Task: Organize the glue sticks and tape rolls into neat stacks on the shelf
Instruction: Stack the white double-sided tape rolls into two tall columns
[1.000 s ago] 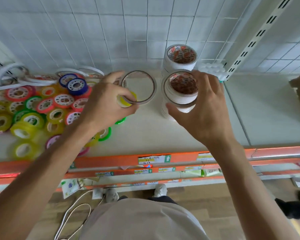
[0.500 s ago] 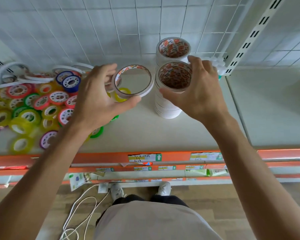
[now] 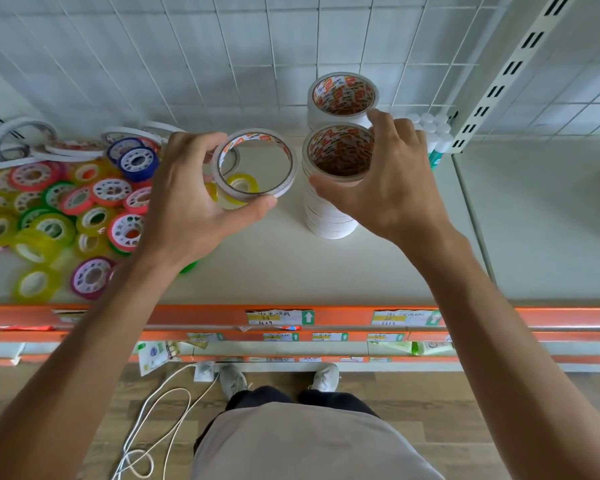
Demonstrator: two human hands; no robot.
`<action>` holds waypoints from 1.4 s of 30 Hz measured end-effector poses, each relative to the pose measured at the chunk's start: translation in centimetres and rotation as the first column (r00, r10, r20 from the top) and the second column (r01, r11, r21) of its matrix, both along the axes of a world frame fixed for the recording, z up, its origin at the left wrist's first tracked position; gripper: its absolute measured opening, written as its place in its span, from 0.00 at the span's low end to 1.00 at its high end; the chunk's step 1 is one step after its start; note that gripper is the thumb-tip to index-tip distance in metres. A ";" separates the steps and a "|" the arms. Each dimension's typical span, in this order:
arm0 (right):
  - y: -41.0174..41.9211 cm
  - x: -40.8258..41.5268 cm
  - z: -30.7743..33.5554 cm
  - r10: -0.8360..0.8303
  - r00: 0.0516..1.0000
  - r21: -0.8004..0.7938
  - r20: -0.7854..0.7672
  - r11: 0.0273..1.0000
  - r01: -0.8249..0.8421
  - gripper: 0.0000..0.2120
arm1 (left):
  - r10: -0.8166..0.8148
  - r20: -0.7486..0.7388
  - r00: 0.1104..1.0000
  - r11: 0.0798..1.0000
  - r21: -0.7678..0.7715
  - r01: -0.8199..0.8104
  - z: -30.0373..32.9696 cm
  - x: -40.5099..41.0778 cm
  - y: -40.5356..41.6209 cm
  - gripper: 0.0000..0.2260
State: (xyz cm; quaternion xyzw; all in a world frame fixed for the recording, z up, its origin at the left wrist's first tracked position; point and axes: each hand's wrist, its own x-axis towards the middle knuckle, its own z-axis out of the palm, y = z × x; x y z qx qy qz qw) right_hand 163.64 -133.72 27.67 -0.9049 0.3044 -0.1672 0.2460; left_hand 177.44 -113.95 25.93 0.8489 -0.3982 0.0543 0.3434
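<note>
Tape rolls (image 3: 66, 202) of many colours lie loose at the shelf's (image 3: 274, 271) left end. Beside them the left hand (image 3: 187, 206) pinches a thin white tape roll (image 3: 255, 166) (thumb below, fingers above), held off the shelf. The right hand (image 3: 388, 181) cups its spread fingers around the front white stack (image 3: 333, 188); a second stack (image 3: 342, 97) stands behind, glue sticks (image 3: 433, 140) at right.

Shop — price labels (image 3: 280, 317), slotted shelving (image 3: 510, 69)

Left hand (image 3: 191, 202) grips a tape roll (image 3: 255, 166) — right hand (image 3: 388, 181) cups the front stack (image 3: 329, 209) (white rolls).
</note>
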 end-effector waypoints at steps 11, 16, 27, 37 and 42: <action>-0.3 -0.4 -0.1 0.026 1.000 0.037 -0.017 0.999 -0.026 0.51 | 0.017 -0.015 1.000 0.999 -0.050 -0.018 0.0 0.2 -0.8 0.35; -0.2 -0.4 -0.2 0.020 1.000 0.034 -0.011 0.999 -0.020 0.50 | 0.018 -0.023 1.000 0.998 -0.065 -0.019 0.1 0.3 -1.4 0.35; -0.2 -0.6 -0.3 0.016 1.000 0.012 -0.007 1.000 -0.016 0.51 | -0.003 -0.031 1.000 0.992 -0.129 -0.001 -0.1 0.5 -1.9 0.35; -0.1 -0.4 -0.4 -0.008 1.000 -0.019 -0.012 1.000 0.008 0.51 | -0.012 -0.024 1.000 0.990 -0.140 0.008 -0.2 0.6 -1.9 0.34; 0.0 -0.3 -0.5 -0.014 1.000 -0.020 -0.019 1.000 0.013 0.50 | -0.009 -0.028 1.000 0.987 -0.158 0.004 -0.1 0.4 -2.1 0.33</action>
